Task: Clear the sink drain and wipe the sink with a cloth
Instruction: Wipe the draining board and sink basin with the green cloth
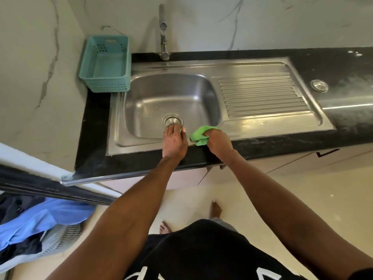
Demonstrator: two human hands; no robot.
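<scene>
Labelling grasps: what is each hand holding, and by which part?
Right hand grips the green cloth, bunched at its near end. Left hand reaches the drain; any hold can't be told.

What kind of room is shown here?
Probably a home kitchen: a stainless steel sink with ribbed drainboard set in a black stone countertop, and a metal tap on the marble-patterned wall.

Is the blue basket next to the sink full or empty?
Empty. Through the open top of the basket only its bare bottom and slotted walls show; nothing lies inside it.
</scene>
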